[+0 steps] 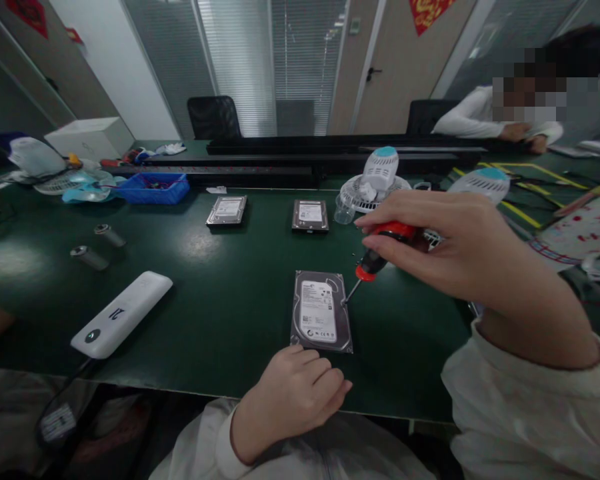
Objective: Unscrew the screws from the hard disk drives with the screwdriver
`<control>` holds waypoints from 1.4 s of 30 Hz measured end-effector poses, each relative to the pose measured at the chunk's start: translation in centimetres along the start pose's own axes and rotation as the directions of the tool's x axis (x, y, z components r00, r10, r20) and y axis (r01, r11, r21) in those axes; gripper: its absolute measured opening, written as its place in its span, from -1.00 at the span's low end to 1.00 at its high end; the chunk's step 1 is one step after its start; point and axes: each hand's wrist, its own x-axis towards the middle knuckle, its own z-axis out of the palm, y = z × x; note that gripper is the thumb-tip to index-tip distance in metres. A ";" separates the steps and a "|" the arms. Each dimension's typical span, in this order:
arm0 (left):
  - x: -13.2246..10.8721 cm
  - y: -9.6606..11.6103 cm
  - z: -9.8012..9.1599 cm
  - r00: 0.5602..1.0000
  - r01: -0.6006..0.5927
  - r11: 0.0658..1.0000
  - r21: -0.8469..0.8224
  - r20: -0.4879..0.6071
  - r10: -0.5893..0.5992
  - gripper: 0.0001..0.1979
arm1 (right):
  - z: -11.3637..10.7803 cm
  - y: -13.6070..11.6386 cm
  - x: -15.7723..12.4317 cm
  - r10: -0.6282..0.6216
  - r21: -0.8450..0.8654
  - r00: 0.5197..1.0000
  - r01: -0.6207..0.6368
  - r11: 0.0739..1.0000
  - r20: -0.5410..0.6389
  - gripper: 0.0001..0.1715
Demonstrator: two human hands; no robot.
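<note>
Nearest to me are the off-white sleeves (525, 400) of my two arms, over a dark green table (220, 293). On this table, going from left to right, I see two metal cylinders (90, 257), a white power bank (135, 303) with a black cable, then two hard drives (227, 211) at the back, well apart from me. Behind them are long black bars (260, 175), a black chair (214, 117), a glass wall with blinds (243, 67) and a door (395, 67); at the far right a person (473, 110) sits with the forearms on the table. Of containers, a blue basket (155, 195) stands at the left and holds wires and some red pieces, too small to tell exactly; to the right, a clear cup (344, 213) is just beside a white fan (380, 175). My left hand (297, 390) is curled into a loose fist, knuckles upward, at the near edge of the front hard drive (317, 310); whether it touches, I cannot tell. This drive lies flat before me, with its label upward. My right hand (445, 240) grasps a red and black screwdriver (375, 261), tilted, its tip at the right edge of the drive.
</note>
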 end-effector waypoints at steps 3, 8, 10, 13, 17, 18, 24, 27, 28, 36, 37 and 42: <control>0.0 0.0 0.0 1.000 0.002 1.000 0.000 0.002 -0.002 -0.55 | -0.1 -0.1 -0.1 -0.010 -0.005 0.999 0.011 1.000 0.031 -0.72; -0.1 0.0 0.0 1.000 0.006 1.000 -0.004 0.001 -0.006 -0.57 | 0.3 0.2 -0.2 -0.025 0.009 0.998 0.025 1.000 0.049 -0.70; -0.2 0.0 0.1 1.000 0.008 1.000 -0.004 0.003 -0.008 -0.58 | 0.5 0.3 -0.1 0.018 0.002 0.999 -0.019 1.000 0.037 -0.73; -0.2 0.1 0.1 1.000 0.009 1.000 0.000 0.012 -0.009 -0.60 | 0.5 0.3 0.0 0.012 0.010 0.999 -0.012 1.000 0.029 -0.84; -0.1 0.1 -0.1 1.000 0.008 1.000 0.005 0.024 -0.008 -0.62 | -0.1 -0.1 0.0 -0.032 0.043 0.997 0.029 0.999 0.076 -0.69; -0.1 0.1 -0.1 1.000 0.008 1.000 0.003 0.024 -0.008 -0.63 | -0.2 -0.1 -0.1 -0.029 0.044 0.995 0.025 0.999 0.091 -0.67; -0.1 0.1 -0.1 1.000 0.007 1.000 0.002 0.017 -0.007 -0.62 | 0.4 0.1 0.0 0.033 0.013 0.999 -0.033 0.999 0.043 -0.69; -0.1 0.1 -0.1 1.000 0.007 1.000 0.000 0.018 -0.007 -0.62 | 0.2 0.1 0.1 0.040 0.056 0.998 -0.043 0.998 0.053 -0.81; -0.1 0.1 -0.1 1.000 0.007 1.000 -0.002 0.016 -0.007 -0.61 | 0.1 0.0 0.1 0.047 0.070 0.997 -0.052 0.996 0.064 -0.76; 0.0 0.1 -0.1 1.000 0.003 1.000 -0.010 0.018 -0.003 -0.64 | -0.2 -0.1 -0.3 0.069 0.077 0.995 -0.075 0.994 0.069 -0.71; -0.1 0.1 -0.1 1.000 0.004 1.000 -0.008 0.021 -0.004 -0.66 | -0.1 -0.2 -0.2 0.063 0.074 0.995 -0.069 0.995 0.078 -0.74; -0.2 0.1 0.0 1.000 0.008 1.000 -0.009 0.020 -0.007 -0.70 | 0.4 -0.8 0.2 0.031 0.062 0.997 -0.036 0.997 0.077 -0.88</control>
